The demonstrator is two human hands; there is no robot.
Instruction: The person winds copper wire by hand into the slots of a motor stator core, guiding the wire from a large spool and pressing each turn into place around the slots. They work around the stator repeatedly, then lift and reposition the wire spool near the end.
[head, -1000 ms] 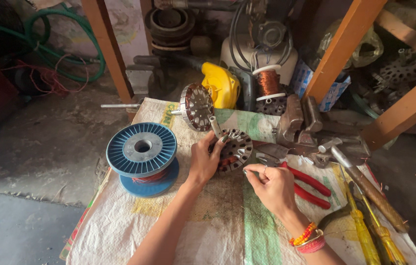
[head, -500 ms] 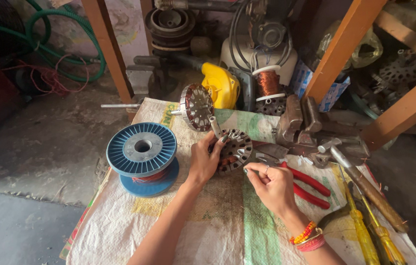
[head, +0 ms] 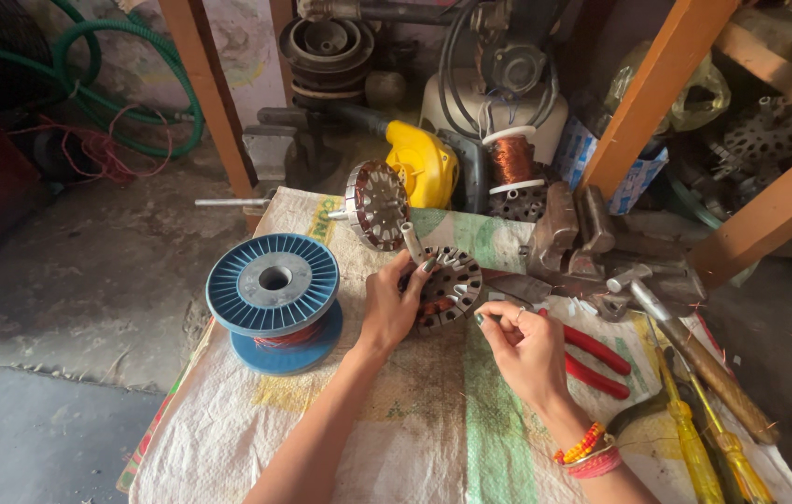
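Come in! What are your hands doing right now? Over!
Left hand grips the round slotted metal core, steadying it. Right hand pinches shut just beside it; anything between the fingers is too fine to see. Blue wire spool sits left, red pliers right.

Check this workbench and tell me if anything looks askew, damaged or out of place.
Nothing looks damaged or spilled. The left hand steadies the round slotted stator, the right hand pinches beside it. The blue wire spool sits flat. Only oddity: red wire lies tangled on the floor near the green hose.

Grey concrete floor [head: 60, 299], orange wooden posts [head: 204, 93], green hose [head: 125, 93], daylight
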